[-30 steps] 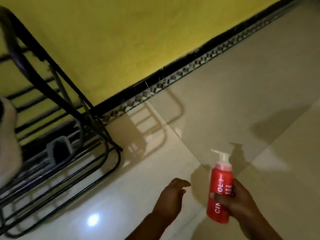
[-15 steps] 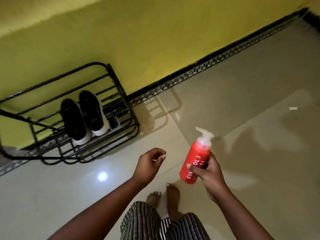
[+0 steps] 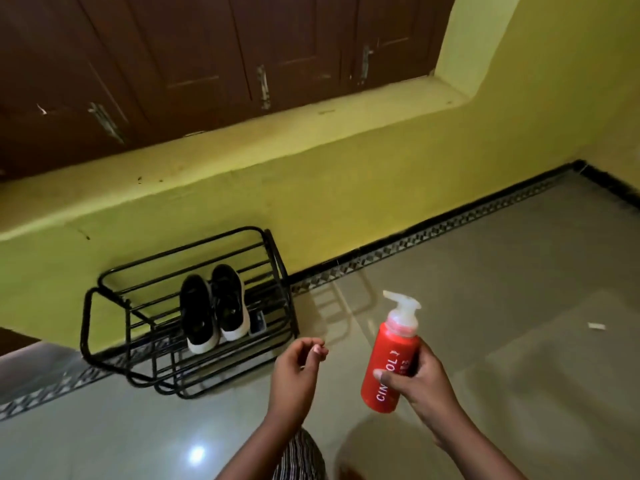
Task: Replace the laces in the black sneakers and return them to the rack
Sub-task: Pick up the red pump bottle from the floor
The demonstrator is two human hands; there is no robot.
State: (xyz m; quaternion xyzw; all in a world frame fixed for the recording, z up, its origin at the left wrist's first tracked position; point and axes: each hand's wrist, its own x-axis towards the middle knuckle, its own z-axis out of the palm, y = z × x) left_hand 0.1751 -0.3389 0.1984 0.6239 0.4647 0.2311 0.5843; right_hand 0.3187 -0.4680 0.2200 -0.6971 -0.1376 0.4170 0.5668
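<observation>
A black metal wire shoe rack (image 3: 104, 341) stands against the yellow wall, well to the left of and beyond both hands, with the pair of black white-soled sneakers (image 3: 214, 306) side by side on its upper bars. The right hand (image 3: 420, 382) grips a red plastic pump bottle with a white dispenser (image 3: 388, 362), tilted slightly. Just left of that grip, the left hand (image 3: 296, 370) hangs loosely curled, holding nothing.

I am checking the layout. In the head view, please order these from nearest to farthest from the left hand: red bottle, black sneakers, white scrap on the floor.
1. red bottle, just right, held by the right hand.
2. black sneakers, on the rack, up-left.
3. white scrap, far right on the floor.
</observation>
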